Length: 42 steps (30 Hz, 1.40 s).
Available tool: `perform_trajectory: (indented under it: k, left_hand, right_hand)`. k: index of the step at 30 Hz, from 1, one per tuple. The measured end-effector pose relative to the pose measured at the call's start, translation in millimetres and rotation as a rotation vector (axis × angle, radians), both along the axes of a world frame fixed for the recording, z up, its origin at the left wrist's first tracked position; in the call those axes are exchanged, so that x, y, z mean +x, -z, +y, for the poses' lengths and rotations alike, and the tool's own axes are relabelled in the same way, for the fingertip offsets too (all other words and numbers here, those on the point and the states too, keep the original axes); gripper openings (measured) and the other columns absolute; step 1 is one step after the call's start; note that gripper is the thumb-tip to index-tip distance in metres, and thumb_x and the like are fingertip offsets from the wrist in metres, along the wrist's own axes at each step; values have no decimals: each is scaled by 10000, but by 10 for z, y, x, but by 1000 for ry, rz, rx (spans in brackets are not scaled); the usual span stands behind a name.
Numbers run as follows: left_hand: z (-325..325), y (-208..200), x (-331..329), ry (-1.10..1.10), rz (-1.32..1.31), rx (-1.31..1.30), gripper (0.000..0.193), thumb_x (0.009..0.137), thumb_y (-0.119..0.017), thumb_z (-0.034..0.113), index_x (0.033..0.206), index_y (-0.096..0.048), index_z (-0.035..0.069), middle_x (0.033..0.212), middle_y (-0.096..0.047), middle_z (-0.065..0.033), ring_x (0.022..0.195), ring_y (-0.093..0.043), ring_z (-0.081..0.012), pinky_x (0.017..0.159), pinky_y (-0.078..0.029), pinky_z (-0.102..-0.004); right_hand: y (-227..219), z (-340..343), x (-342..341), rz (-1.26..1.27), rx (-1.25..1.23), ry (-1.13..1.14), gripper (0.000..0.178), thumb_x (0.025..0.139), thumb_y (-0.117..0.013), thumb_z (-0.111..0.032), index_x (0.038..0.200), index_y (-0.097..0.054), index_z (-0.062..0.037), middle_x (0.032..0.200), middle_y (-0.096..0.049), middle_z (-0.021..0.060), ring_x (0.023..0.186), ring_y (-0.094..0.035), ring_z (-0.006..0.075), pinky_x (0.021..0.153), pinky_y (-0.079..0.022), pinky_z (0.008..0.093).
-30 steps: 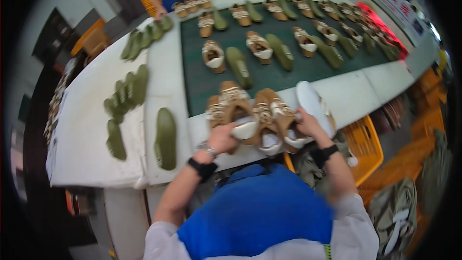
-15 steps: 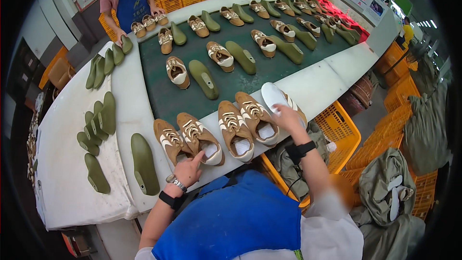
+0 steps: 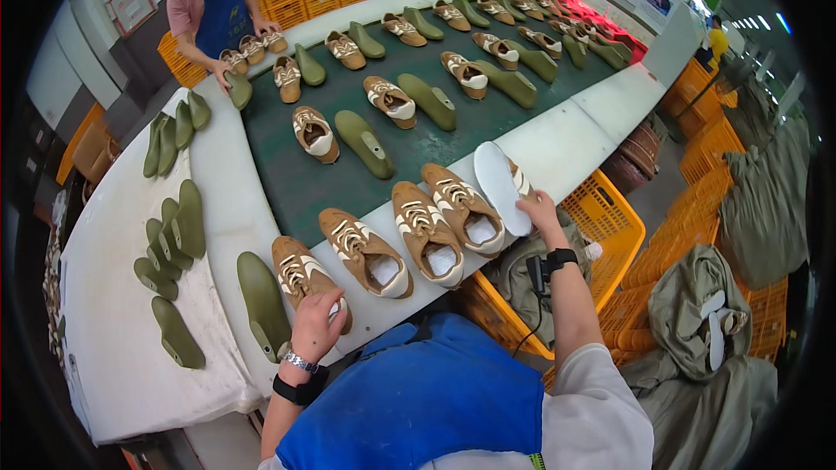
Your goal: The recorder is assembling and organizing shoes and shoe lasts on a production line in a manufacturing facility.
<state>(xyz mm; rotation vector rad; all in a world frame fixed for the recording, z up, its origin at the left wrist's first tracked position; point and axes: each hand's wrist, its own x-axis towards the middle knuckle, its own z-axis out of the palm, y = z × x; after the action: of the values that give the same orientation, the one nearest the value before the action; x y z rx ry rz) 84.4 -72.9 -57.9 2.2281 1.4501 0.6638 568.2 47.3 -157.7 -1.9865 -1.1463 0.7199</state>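
My left hand [image 3: 317, 327] is curled over the heel of the leftmost brown shoe [image 3: 300, 268], which has cream laces and stripes. To its right along the near edge stand more such brown shoes [image 3: 364, 248], with pale lining visible in their openings. My right hand [image 3: 542, 214] grips the heel end of another brown shoe [image 3: 521, 179], tipped over so its white underside [image 3: 498, 190] faces up and toward me. Beside the left hand's shoe lies a large olive-green shoe last [image 3: 259, 300].
More green lasts [image 3: 187, 219] lie on the white table [image 3: 104, 322] at left. Shoes and lasts stand in rows on the dark green belt [image 3: 283, 165]. Across the table, a co-worker's hand [image 3: 225, 77] touches a last. A yellow crate [image 3: 616, 226] holding grey-green cloth stands below the right edge.
My left hand has moved left from the second shoe's opening to the leftmost shoe's heel. My right hand has slid to the tipped shoe's right side. The co-worker has shifted a last.
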Motion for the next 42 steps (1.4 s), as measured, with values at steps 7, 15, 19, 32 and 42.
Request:
perform_trajectory:
  k: [7,15,19,32,42]
  left_hand:
    - [474,-162,481,108,-699,-592,505,812,-625,145,1270,-422,74,1130,-572,-138,971,-570,-184,793,-473,-294]
    - [756,-366,905,-40,-1063,-340,773,771,-636,88,1347,-131,-8,1211,-446,-153,1090,-478,-198,905,-414,-298]
    - [613,-369,684,-63,-980,-230,658,816,-579,69,1331,-179,-16,1176,-483,-155,1073,-496,-204,888,-424,-294]
    - [252,-684,135,-311,-286,564,278,727,-627,36,996,-571,-7,883,-557,-142,788,-540,-305,704,-447,-364]
    - [187,-758,-116,-467,-566,250,274,785,-542,-1,1058,-553,23,855,-585,-144,751,-572,-302,649,-471,-350]
  right_hand:
    - [-1265,-334,-1237,-234,670,-230,316,749,-588,-81,1056,-563,-10,911,-613,168,780,-598,324,693,-472,356]
    - [-1689,-936,-2553,-377,829,-1030,229,655,-683,-111,836,-553,-59,859,-551,114,806,-529,304,771,-413,389]
    - [-1829,-774,-2569,-313,739,-658,348,635,-705,-88,956,-577,-48,960,-558,121,865,-548,290,742,-453,348]
    - [-1833,-605,-3082,-315,829,-860,370,680,-523,58,1013,-596,-87,835,-513,117,740,-532,287,646,-456,356]
    - [-1748,-594,-3157,-103,748,-1113,281,681,-525,72,903,-614,-75,789,-456,120,736,-495,283,634,-422,339]
